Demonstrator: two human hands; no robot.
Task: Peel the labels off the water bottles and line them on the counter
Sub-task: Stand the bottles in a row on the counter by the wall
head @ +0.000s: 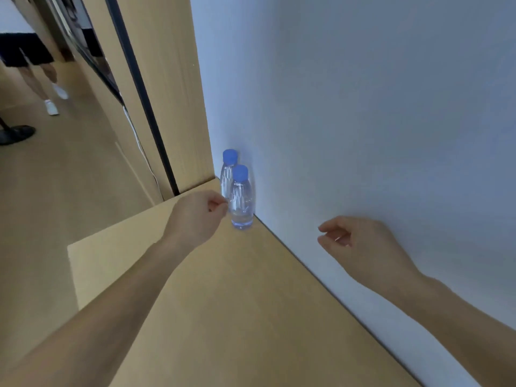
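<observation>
Two clear water bottles with blue caps stand upright in a row against the white wall on the wooden counter (pixel 212 297). Neither shows a label. The near bottle (pixel 242 202) partly hides the far bottle (pixel 227 170) behind it. My left hand (pixel 199 212) hovers just left of the near bottle, fingers curled in, with nothing visible in it. My right hand (pixel 354 243) hangs in the air to the right, in front of the wall, fingers loosely bent and apart, holding nothing.
A white wall (pixel 363 121) borders the counter's right side. A wooden panel (pixel 167 93) with a dark strip rises behind the bottles. On the floor at far left another person's legs (pixel 42 76) and a black stand base (pixel 15 134) are visible.
</observation>
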